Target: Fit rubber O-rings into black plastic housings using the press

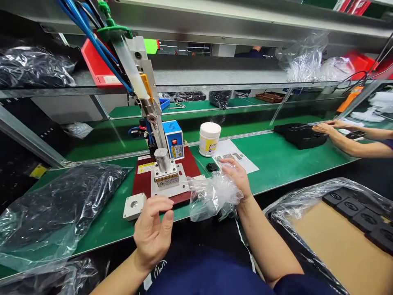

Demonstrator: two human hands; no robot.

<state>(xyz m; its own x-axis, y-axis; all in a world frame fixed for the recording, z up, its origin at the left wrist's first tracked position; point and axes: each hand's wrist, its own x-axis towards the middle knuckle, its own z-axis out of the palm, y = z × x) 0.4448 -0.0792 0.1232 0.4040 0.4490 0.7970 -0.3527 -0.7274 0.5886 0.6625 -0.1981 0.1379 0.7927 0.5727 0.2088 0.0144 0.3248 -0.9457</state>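
Gathered in my right hand point(238, 179) is a crumpled clear plastic bag point(207, 198), hanging in front of the bench edge. My left hand point(154, 231) is raised nearby with thumb and fingers apart, and nothing shows in it. Just beyond the left hand sits a pale box with a round button point(135, 205). The press point(166, 168), on a dark red base point(139, 182), stands behind both hands with a syringe-like tube above it. A small black part point(211, 167) lies on the bench behind the bag.
A white tub point(209, 139) stands by a printed sheet point(235, 155). Left lies a large clear bag with dark contents point(61, 209). At lower right is a lined carton point(337, 241) with black parts. A co-worker's hands point(327, 128) touch black material point(299, 135). A shelf point(215, 73) crosses above.
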